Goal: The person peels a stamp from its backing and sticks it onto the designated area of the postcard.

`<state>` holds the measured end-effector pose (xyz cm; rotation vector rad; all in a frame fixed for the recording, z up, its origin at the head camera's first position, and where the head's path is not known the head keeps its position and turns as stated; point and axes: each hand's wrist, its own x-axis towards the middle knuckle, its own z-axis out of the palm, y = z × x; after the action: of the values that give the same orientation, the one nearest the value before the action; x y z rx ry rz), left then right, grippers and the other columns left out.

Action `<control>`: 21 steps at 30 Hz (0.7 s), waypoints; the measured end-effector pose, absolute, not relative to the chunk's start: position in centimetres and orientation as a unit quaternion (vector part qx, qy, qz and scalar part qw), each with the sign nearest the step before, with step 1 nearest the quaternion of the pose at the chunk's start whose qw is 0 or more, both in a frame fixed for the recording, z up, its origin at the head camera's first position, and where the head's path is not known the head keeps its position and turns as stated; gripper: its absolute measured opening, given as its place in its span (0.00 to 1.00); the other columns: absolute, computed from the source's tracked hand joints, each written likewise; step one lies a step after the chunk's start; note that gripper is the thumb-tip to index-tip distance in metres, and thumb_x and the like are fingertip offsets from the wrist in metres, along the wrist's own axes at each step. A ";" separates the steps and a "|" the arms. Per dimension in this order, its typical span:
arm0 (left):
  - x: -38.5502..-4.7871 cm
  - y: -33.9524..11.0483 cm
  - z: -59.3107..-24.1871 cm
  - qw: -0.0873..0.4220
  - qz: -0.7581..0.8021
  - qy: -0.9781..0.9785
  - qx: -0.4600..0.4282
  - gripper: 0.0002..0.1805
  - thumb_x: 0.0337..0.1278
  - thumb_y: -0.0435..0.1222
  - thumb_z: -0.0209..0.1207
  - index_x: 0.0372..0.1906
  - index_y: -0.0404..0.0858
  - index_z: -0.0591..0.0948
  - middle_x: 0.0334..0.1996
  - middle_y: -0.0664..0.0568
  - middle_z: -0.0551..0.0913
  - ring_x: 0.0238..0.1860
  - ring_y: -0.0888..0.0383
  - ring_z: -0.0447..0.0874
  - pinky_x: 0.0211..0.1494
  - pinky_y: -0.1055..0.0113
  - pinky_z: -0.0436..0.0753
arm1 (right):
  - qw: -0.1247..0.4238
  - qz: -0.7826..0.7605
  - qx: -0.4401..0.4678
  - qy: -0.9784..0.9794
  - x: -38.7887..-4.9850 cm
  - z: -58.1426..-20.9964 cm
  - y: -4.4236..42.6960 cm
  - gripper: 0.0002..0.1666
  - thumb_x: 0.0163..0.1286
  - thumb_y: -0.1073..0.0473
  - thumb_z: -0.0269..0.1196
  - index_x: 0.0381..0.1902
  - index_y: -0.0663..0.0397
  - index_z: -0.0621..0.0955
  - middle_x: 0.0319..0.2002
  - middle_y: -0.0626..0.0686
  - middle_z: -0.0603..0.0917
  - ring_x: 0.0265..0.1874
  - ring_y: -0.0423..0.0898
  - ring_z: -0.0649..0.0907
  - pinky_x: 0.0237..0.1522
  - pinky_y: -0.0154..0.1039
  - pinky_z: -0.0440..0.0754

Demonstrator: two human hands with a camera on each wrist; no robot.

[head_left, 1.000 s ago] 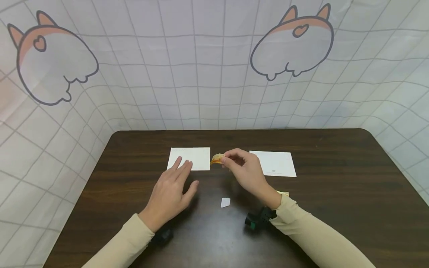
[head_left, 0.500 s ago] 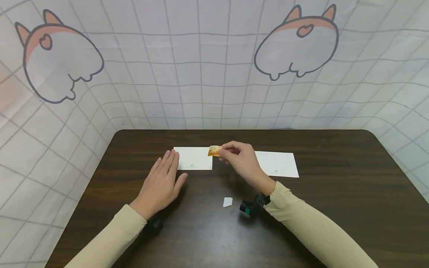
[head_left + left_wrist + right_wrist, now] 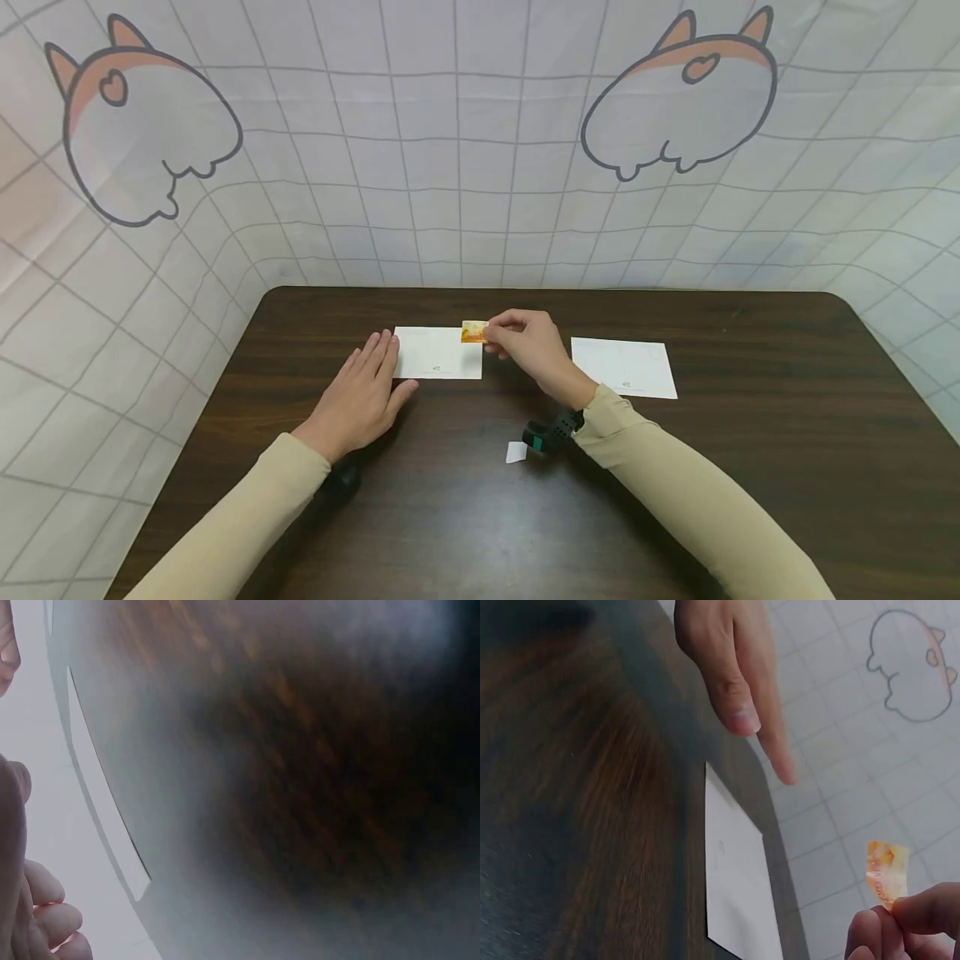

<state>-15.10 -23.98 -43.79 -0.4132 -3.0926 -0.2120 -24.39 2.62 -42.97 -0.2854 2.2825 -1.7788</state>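
Slip (image 3: 472,332) of yellow-orange paper pinched by right hand (image 3: 528,343) at upper right corner of left card (image 3: 435,354), seemingly not yet laid flat; left hand (image 3: 356,396), fingers straight, at that card's left edge; right card (image 3: 625,367) without visible slip; small white scrap (image 3: 516,452) nearer; dark wood table (image 3: 750,450), gridded cloth (image 3: 450,167) with cartoon animals (image 3: 682,108) behind

Dark brown wood-grain tabletop (image 3: 795,467): open room at right of frame, and at lower centre between tan left sleeve (image 3: 232,521) and tan right sleeve (image 3: 690,492). Obstacles: bare left hand (image 3: 356,396), fingers extended, left of centre; bare right hand (image 3: 528,346), pinching small yellow-orange paper slip (image 3: 474,332), over the gap between white rectangular card (image 3: 431,354) and matching right-hand card (image 3: 624,368); black wrist-mounted device (image 3: 540,437); white gridded cloth (image 3: 480,208), behind far edge.
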 end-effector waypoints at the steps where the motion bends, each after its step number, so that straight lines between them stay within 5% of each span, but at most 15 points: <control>1: -15.3 -24.1 -43.9 0.002 -0.069 -0.989 -0.129 0.43 0.81 0.53 0.45 0.81 0.26 0.51 0.83 0.33 0.50 0.85 0.38 0.47 0.85 0.40 0.56 | 0.119 -0.606 -0.100 0.780 -24.6 -43.1 2.5 0.10 0.72 0.54 0.67 0.45 0.53 0.88 0.38 0.57 0.92 0.43 0.62 0.88 0.47 0.51 0.88; 21: -17.6 -23.7 -43.9 -0.088 -0.066 -0.987 -0.113 0.42 0.83 0.52 0.42 0.81 0.26 0.48 0.84 0.33 0.44 0.86 0.36 0.42 0.86 0.40 0.52 | 0.153 -0.598 -0.057 0.784 -27.4 -44.2 0.6 0.10 0.71 0.60 0.65 0.43 0.61 0.88 0.38 0.59 0.91 0.32 0.44 0.89 0.38 0.35 0.90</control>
<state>-17.63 -23.67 -43.91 -0.3769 -3.2892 -0.2189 -27.43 0.65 -44.15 -0.1631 2.2499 -1.7162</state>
